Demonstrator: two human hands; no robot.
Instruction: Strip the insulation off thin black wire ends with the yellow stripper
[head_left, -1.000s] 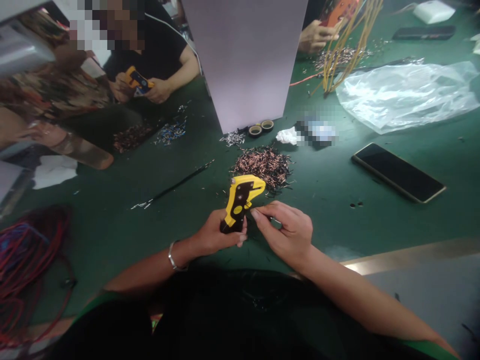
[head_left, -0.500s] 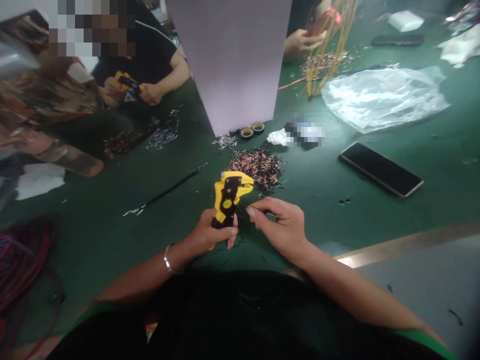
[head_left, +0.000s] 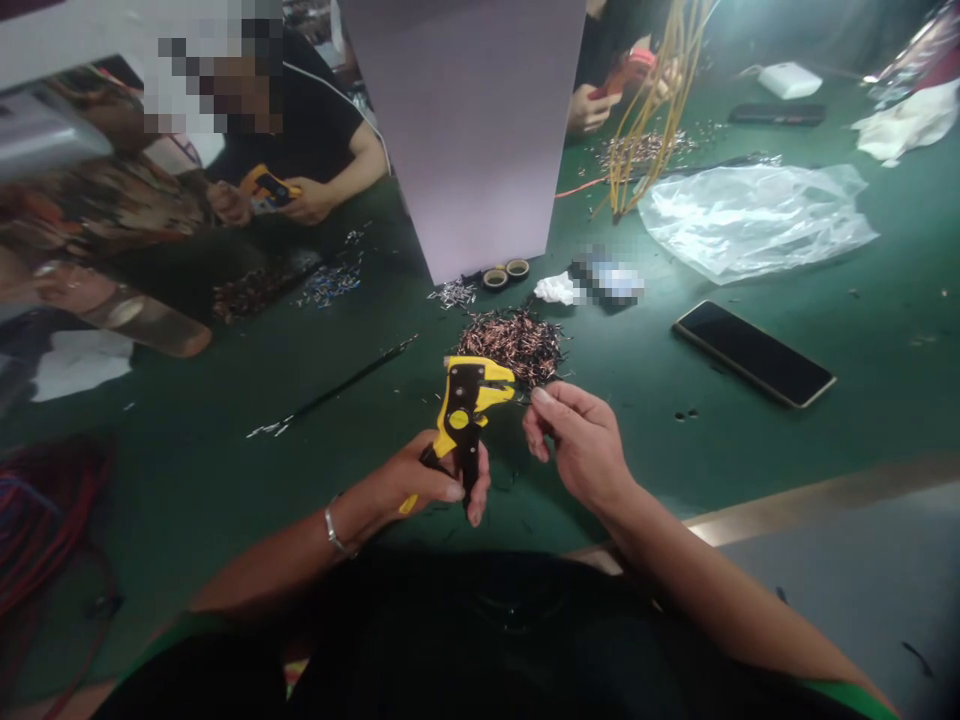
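Note:
My left hand (head_left: 431, 475) is closed around the handles of a yellow and black wire stripper (head_left: 461, 415), held upright with its jaws facing right. The stripper's handles are spread apart. Just right of the jaws, my right hand (head_left: 581, 440) pinches thumb against fingers. A thin dark piece, seemingly a short wire, shows between those fingertips and the jaws; most of it is hidden. Behind the stripper lies a heap of short black wires with copper ends (head_left: 514, 340). A bundle of longer black wires (head_left: 337, 385) with bared tips lies to the left on the green table (head_left: 360, 540).
A tall pale panel (head_left: 465, 130) rises behind the heap, with two tape rolls (head_left: 506, 274) at its foot. A phone (head_left: 754, 352) and a clear plastic bag (head_left: 757, 220) lie right. Red cable (head_left: 52, 520) is coiled left. Co-workers' hands (head_left: 307, 200) hold tools across the table.
The stripper's handles have spread apart, and the tool has shifted slightly right and down. My right hand has moved right, its fingertips now level with the jaws.

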